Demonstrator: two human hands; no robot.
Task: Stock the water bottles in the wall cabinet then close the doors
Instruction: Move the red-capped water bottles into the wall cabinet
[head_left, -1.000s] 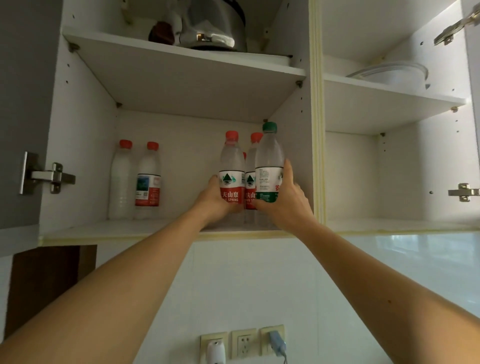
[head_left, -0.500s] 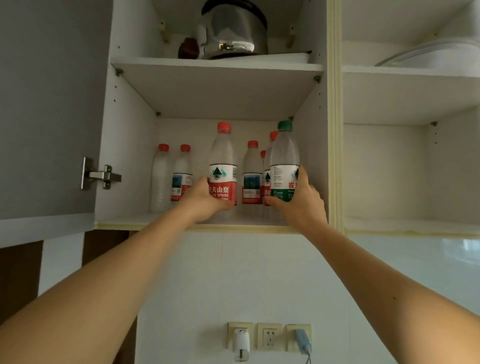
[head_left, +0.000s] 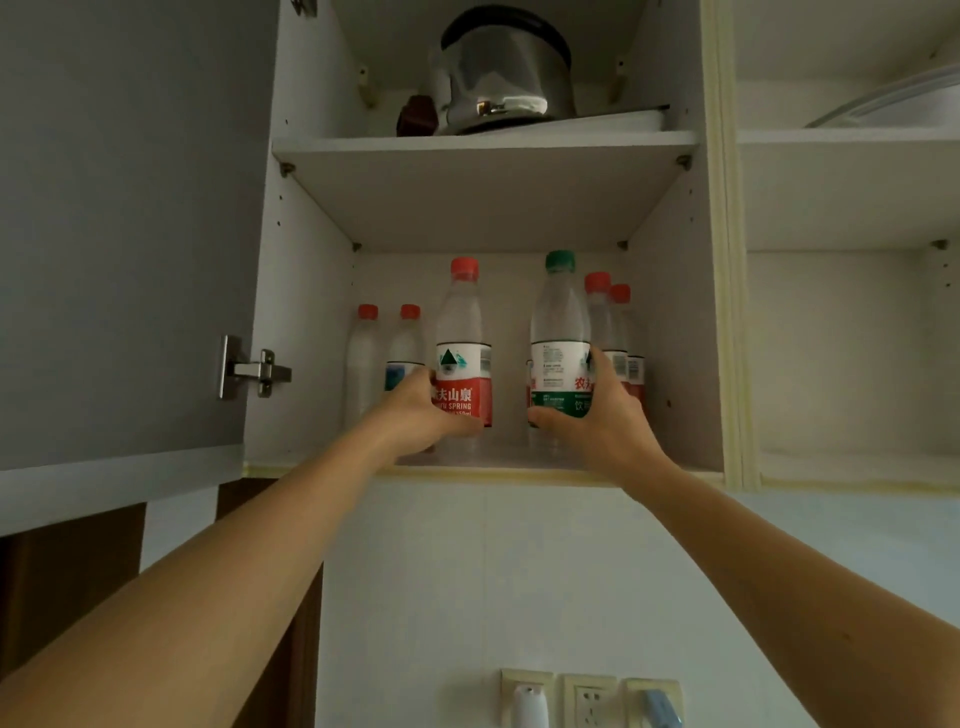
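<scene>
My left hand (head_left: 418, 410) grips a red-capped water bottle (head_left: 462, 343) with a red label, upright on the lower shelf (head_left: 519, 470) of the wall cabinet. My right hand (head_left: 597, 415) grips a green-capped bottle (head_left: 560, 332) with a green and white label, a hand's width to the right. Two red-capped bottles (head_left: 387, 348) stand at the back left, two more (head_left: 613, 327) at the back right. The grey left door (head_left: 124, 223) stands open on its hinge (head_left: 254, 370).
A steel kettle (head_left: 504, 73) and a dark brown object (head_left: 415, 117) sit on the upper shelf. The right compartment (head_left: 841, 353) is open, with a white dish (head_left: 893, 101) above. Wall sockets (head_left: 589, 699) with plugs lie below on the white wall.
My left hand has slid the red-capped bottle to the left, away from the green-capped one, opening a gap between them. The view has shifted, so the cabinet sits further right and lower.
</scene>
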